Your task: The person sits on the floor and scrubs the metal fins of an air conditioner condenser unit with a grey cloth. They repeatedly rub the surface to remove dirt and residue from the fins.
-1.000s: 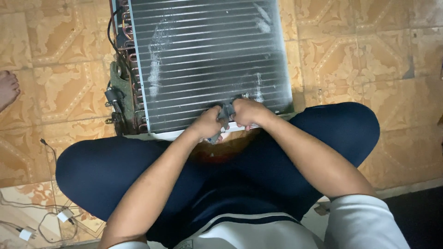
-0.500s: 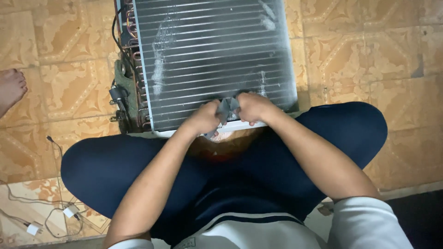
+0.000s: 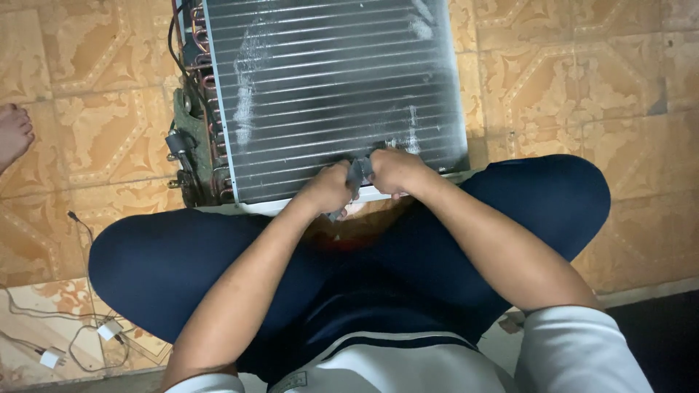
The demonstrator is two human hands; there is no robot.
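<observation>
From the head camera, looking straight down, a finned coil unit point(image 3: 335, 94) lies flat on the floor in front of a person sitting cross-legged. Its face is a wide metal rectangle of thin, closely packed fins crossed by straight horizontal tube lines, dull grey with pale dusty streaks and scuffed patches. Along its left edge run bent copper tube ends point(image 3: 211, 94), dark wires and a small greenish block, all rough and grimy.

At the near edge of the coil the two hands meet. The left hand point(image 3: 328, 191) and the right hand point(image 3: 397, 173) are both clenched around a small dark grey tool point(image 3: 357, 175), which stands between them and touches the fins near the lower edge. Only a narrow strip of the tool shows between the knuckles, so its shape cannot be told. The fingers cover the spot where it meets the metal.

The person's knees, in smooth dark blue trousers point(image 3: 182, 262), spread to either side beneath the coil's white lower rim, and a pale shirt fills the bottom of the view.

The floor point(image 3: 568, 80) is glossy tan tile with an ornate leaf pattern. A bare foot point(image 3: 13, 132) of another person rests at the left edge. Thin cables with small white plugs point(image 3: 109, 330) lie loose at the lower left.
</observation>
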